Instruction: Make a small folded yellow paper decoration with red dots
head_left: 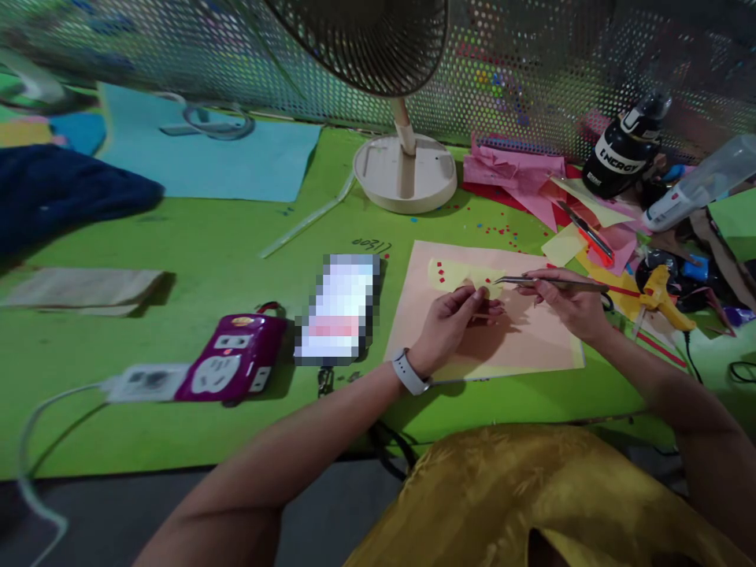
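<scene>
My right hand grips a pair of metal tweezers like a pen, with the tips pointing left. Just beyond those tips lies a small red piece on a pale yellow paper strip. My left hand, with a pale band on the wrist, is closed at the strip's lower edge, thumb against fingers; what they pinch is too small to make out. Several more red pieces sit at the strip's left end. Under everything is a peach paper sheet.
Left of the sheet are a phone and a purple power adapter. A fan stands behind. To the right lie paper scraps, a cutter, a yellow glue gun and a black bottle.
</scene>
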The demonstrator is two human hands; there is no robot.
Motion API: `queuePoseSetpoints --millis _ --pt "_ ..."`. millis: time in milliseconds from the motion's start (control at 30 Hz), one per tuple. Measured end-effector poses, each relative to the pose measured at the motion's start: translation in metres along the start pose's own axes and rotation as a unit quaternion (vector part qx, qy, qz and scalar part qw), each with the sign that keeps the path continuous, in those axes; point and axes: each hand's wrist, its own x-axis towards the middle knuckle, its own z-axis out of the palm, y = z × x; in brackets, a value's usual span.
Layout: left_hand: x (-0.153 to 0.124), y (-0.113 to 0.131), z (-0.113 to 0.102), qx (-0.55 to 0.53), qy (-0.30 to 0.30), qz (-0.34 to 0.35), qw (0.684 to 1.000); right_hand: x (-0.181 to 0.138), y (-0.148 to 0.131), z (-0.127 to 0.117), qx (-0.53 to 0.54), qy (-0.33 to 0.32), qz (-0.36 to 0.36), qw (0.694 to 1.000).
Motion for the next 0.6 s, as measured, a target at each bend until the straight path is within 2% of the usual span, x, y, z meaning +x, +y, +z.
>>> queuePoseSetpoints --millis 167,600 --pt "0.0002 -0.0021 -0.0001 -0.004 -0.003 -0.002 1.0 0.0015 0.01 0.0054 0.07 0.018 0.069 0.995" --pt "-0.0005 -0.0039 -0.0012 0.014 -0.02 0.001 1.0 0.0017 0.0094 0.0095 0.088 0.038 0.085 0.992"
